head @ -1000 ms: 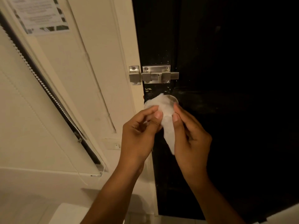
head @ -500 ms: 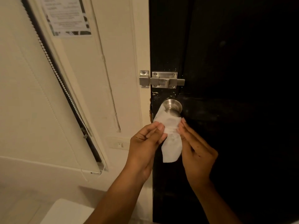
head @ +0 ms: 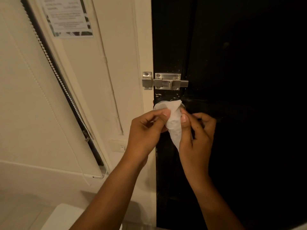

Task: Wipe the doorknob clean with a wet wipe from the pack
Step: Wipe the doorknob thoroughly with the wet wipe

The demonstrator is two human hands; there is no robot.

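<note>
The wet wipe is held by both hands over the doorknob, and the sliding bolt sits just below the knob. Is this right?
Not quite. In the head view the sliding bolt sits above the doorknob, not below. The rest holds: left hand and right hand both hold the wet wipe over it.

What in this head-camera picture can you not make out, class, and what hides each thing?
1. Doorknob: almost wholly hidden in the head view by the wipe draped over it; whether it is clean cannot be told.
2. Notice on the wall: its top is cut off by the upper edge, and the print is too blurred to read.
3. Wipe's lower end: hidden behind the right hand.
4. Door: too dark for detail.
</note>
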